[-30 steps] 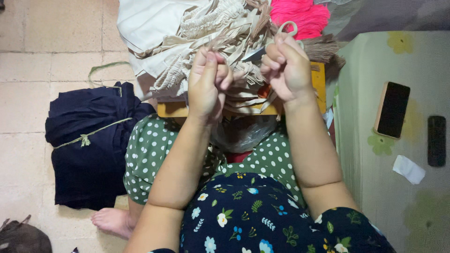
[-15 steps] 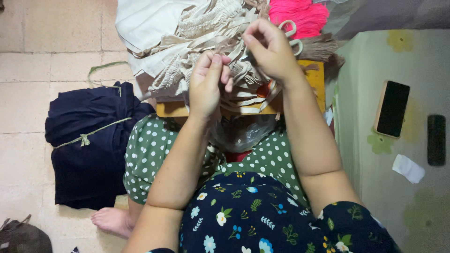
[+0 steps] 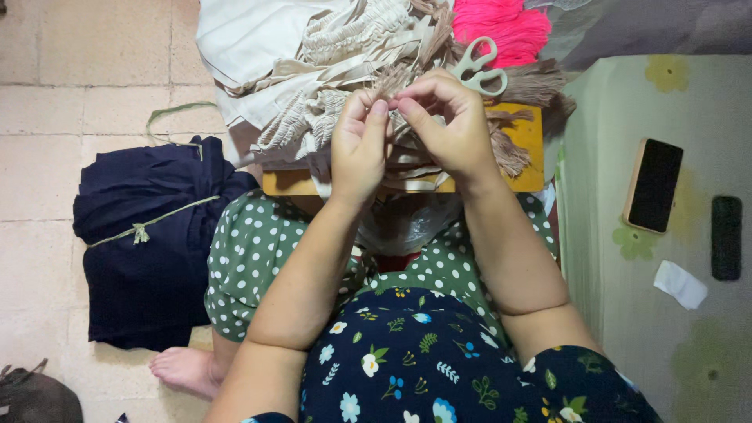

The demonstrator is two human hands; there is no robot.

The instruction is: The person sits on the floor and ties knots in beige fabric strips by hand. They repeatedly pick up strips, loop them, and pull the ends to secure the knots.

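Dark cloth [image 3: 153, 243]: folded on the floor, at the left.
Left hand [image 3: 359, 149]: grip closed, fingertips pinching the brown tassel [image 3: 392, 82].
Brown tassel: held between both hands, over the near edge of the wooden board [image 3: 526, 145].
Right hand [image 3: 446, 125]: grip closed, pinching the same tassel.
Scissors [image 3: 479, 69]: just behind the right hand.
Phone [image 3: 654, 186]: on the green mat, at the right.

- The left hand [image 3: 359, 145] and right hand [image 3: 446, 125] meet fingertip to fingertip, pinching a tuft of brown fringe [image 3: 394, 78] above the yellow wooden board [image 3: 526, 137].
- Pale green scissors [image 3: 479, 66] lie just beyond the board, beside the right hand.
- Cream fabric [image 3: 313, 70] is heaped over the board's far left.
- A pink yarn bundle [image 3: 501, 23] lies beyond the scissors.
- A dark navy garment [image 3: 149, 243] lies on the floor, left of the board.
- A phone [image 3: 654, 186] lies well to the board's right.
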